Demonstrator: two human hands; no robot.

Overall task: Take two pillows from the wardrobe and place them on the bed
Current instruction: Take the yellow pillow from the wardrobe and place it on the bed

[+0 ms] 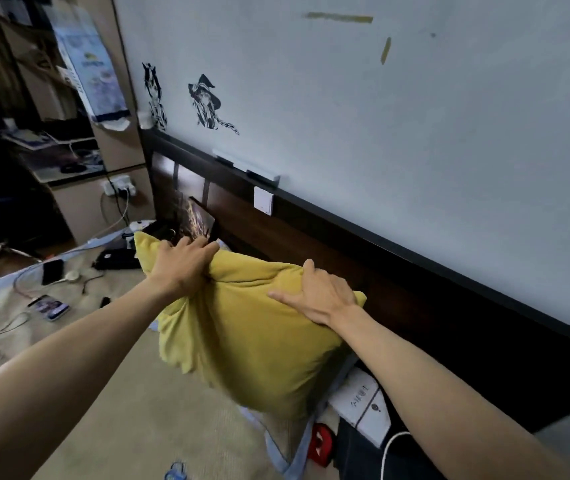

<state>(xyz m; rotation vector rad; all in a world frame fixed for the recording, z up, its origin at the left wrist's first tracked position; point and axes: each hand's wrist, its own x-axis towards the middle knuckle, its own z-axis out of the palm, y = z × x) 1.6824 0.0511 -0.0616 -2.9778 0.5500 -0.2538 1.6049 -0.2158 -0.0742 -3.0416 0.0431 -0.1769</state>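
A yellow pillow [252, 344] stands tilted on the bed [131, 417], leaning toward the dark wooden headboard [363, 258]. My left hand [183, 263] is clenched on the pillow's top left edge, bunching the fabric. Flat on the pillow's top right corner lies my right hand [318, 296], fingers spread and pressing down. Only this one pillow shows. The wardrobe is out of sight.
Phones [50, 307], cables and a black device [117, 259] lie on the bed's left part. A white box [363, 407], a red item [321, 445] and a white cable [392, 448] sit beside the pillow by the headboard. A cluttered desk [58, 161] stands at left.
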